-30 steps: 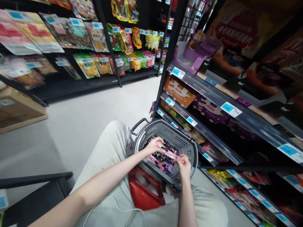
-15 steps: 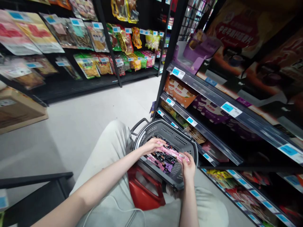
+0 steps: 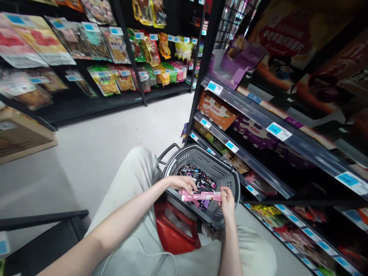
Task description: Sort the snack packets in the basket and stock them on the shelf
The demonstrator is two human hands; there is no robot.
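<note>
Pink stick packets (image 3: 205, 196) lie roughly level above the near side of a grey shopping basket (image 3: 221, 174). My right hand (image 3: 227, 199) is closed on their right end, thumb and fingers pinched. My left hand (image 3: 184, 184) curls its fingers over their left part, beside a small dark piece; its thumb is mostly hidden. Below in the basket lie many slim black packets (image 3: 202, 181) and a few purple packets (image 3: 204, 204). The basket sits between my knees.
A red handle-like part (image 3: 175, 230) is in front of the basket. Close on the right stands a shelf rack (image 3: 247, 101) with boxes and bags. Snack bags (image 3: 103, 79) hang along the back shelves. A cardboard box (image 3: 25, 134) stands at left, near a black frame (image 3: 43, 220).
The pink packets have turned from slanting down rightward to nearly level, their left end lower and nearer me. My left hand has come down with them. The view has shifted slightly.
</note>
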